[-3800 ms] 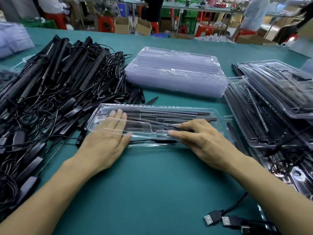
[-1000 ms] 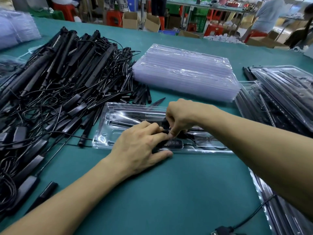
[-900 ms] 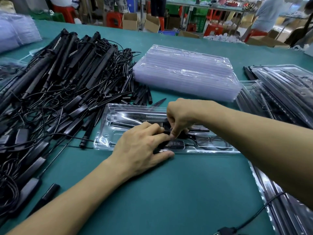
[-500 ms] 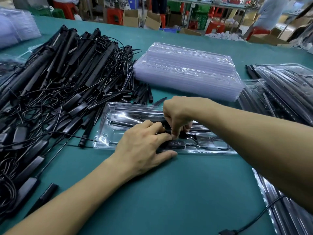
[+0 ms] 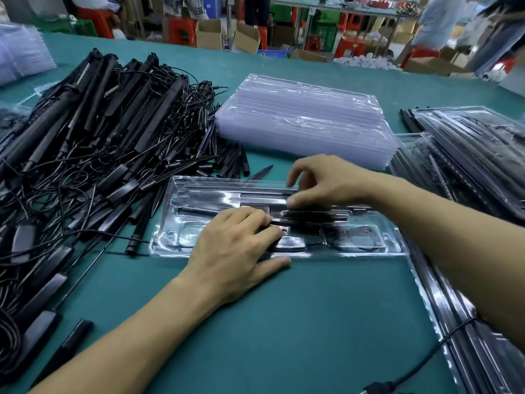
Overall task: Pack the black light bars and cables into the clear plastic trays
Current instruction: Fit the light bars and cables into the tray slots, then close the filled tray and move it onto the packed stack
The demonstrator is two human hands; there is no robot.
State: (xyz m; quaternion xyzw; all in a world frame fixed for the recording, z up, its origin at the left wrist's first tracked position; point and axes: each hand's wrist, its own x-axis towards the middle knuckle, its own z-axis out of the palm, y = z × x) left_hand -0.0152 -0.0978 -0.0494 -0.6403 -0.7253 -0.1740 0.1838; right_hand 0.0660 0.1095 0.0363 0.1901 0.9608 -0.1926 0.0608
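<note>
A clear plastic tray [image 5: 181,226] lies in the middle of the green table, with black light bars [image 5: 312,216] in its slots and a coiled cable [image 5: 362,237] in its right pocket. My left hand [image 5: 235,251] lies on the tray's front middle, its bent fingertips pressing black parts down into the tray. My right hand [image 5: 324,183] hovers over the tray's back half. Its thumb tip touches a bar and its fingers arch above, holding nothing I can see. A big pile of loose black light bars and cables [image 5: 99,143] covers the left.
A stack of empty clear trays [image 5: 301,120] sits behind the working tray. Filled trays [image 5: 468,157] are heaped on the right and run down the right edge. Loose black spikes [image 5: 233,163] lie near the pile. A USB cable [image 5: 380,389] trails at the bottom right. People work at benches behind.
My right hand has lifted from pinching beside the left fingers and shifted back and right over the upper bars. My left hand stays pressed on the tray's front.
</note>
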